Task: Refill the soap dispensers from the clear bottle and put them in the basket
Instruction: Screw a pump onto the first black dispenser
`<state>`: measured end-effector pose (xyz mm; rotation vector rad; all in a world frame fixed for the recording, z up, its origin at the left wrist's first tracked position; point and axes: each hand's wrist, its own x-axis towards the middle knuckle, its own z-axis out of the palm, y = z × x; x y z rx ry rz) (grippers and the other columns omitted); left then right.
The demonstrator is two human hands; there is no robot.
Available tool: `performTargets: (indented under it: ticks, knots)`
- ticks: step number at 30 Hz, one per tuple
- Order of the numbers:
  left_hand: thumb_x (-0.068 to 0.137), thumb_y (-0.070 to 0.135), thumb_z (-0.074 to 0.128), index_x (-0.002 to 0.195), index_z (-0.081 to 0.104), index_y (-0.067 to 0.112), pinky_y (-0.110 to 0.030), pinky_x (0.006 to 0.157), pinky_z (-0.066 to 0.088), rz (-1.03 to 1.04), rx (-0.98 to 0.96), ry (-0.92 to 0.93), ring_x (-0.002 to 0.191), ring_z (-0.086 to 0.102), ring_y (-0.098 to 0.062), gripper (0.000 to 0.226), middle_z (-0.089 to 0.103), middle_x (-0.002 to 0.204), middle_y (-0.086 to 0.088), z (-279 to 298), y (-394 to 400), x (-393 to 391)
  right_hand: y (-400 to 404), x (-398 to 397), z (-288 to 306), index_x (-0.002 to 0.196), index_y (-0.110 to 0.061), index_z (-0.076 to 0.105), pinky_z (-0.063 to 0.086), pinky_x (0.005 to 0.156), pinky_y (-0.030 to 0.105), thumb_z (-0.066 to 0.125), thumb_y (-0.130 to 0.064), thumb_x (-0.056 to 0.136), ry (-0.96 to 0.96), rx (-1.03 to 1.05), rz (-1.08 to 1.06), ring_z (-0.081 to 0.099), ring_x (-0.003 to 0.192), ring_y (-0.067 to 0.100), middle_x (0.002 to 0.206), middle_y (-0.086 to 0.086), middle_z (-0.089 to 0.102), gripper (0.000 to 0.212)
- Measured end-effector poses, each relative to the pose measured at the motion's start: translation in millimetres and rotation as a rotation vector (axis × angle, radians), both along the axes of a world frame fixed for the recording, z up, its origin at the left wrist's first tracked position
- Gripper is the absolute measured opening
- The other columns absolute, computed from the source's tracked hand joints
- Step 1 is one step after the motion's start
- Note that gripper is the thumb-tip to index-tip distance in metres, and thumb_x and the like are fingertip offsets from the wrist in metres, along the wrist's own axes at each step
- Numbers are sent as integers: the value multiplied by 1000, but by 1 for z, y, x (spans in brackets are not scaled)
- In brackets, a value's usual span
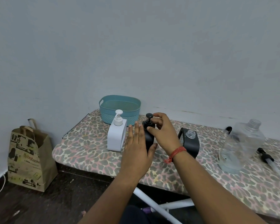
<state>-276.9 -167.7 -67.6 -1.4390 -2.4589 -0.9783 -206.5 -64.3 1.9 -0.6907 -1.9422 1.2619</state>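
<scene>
1. The step in hand looks like closing up a refilled dispenser: the person steadies the black dispenser (148, 139) at the middle of the board and works its pump head.
2. The left hand (138, 149) lies against the dispenser's left side with fingers straight and together, the thumb reaching round its lower front; it braces the body and does not wrap it.
3. The right hand (164, 133) has its fingers curled over the pump top (149, 116) and its thumb at the collar, pinching the pump as if to screw it down. Whether the thread is seated cannot be told.
4. The white dispenser (116, 136) stands upright just beside the left hand at its 9 o'clock, pump fitted.
5. A second black dispenser (190, 143) sits at 3 o'clock of the right hand, its neck open and pump absent; it appears not yet finished.
6. The clear bottle (240, 146) stands uncapped farther out at 3 o'clock, a little liquid left in its base, with a loose pump (266, 156) lying on the board just past it.
7. The teal basket (120, 109) stands at 12 o'clock against the wall, behind the white dispenser; no dispenser shows inside it.
8. The next move probably calls for a firm hold on the body while the pump is turned tight, then an upright lift over the basket's rim.
9. A paper bag (28, 157) stands on the floor at 9 o'clock, well apart from the patterned board (87, 143).
</scene>
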Motion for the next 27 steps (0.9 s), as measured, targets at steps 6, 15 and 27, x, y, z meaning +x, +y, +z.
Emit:
performTargets:
  ticks: [6,15,27]
  knots:
    - [106,49,39,162,-11,18,-46,128,12,-2,3,-6,155,-22,-14,81,-22,168,5,1,2,2,1,1,2,122,-22,52,40,83,10,74,-9,83,-12,58,-32,58,100,11,105,-3,60,47]
    - [106,49,40,162,-10,17,-46,128,13,4,-5,38,156,-21,-15,82,-20,169,3,-1,-1,2,-2,-5,9,122,-20,47,42,75,9,79,-12,81,-31,61,-18,57,87,3,94,-6,59,53]
    - [103,57,35,164,-4,16,-41,125,-3,68,-46,186,152,-33,-20,83,-22,170,-3,-1,-2,-1,1,0,6,118,-21,48,43,80,12,81,-14,80,-41,75,-40,59,99,6,104,-4,61,51]
